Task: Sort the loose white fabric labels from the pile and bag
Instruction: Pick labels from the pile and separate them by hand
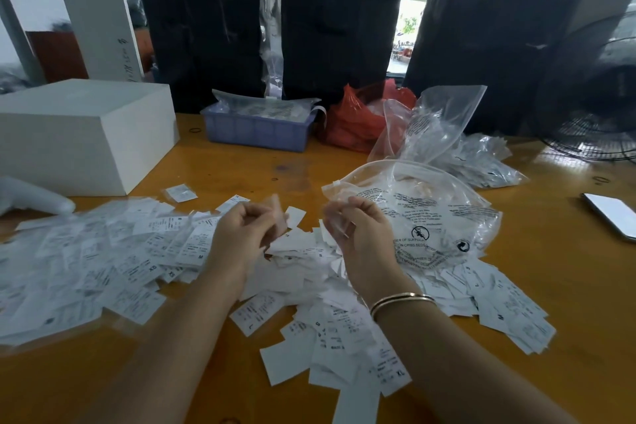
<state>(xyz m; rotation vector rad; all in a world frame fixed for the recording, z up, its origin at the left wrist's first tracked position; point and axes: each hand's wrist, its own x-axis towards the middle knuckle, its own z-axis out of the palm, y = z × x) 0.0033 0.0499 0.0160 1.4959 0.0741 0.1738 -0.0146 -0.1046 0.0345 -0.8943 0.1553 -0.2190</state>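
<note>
A wide pile of white fabric labels point(113, 258) with printed size letters covers the yellow table point(241, 169) from the left edge to the lower right. A clear plastic bag point(437, 213) with black warning print lies on the labels at centre right. Above the pile's middle, my left hand point(244, 234) has curled fingers and pinches a blurred white label. My right hand point(358, 234), a gold bangle on its wrist, pinches a thin white label close to the bag's near edge. The two hands are a short gap apart.
A white box point(86, 134) stands at the left. At the back sit a blue tray point(258, 131) of bagged labels, a red plastic bag point(358, 120) and more clear bags point(444, 120). A phone point(612, 217) lies at the right, a fan point(599, 113) behind it.
</note>
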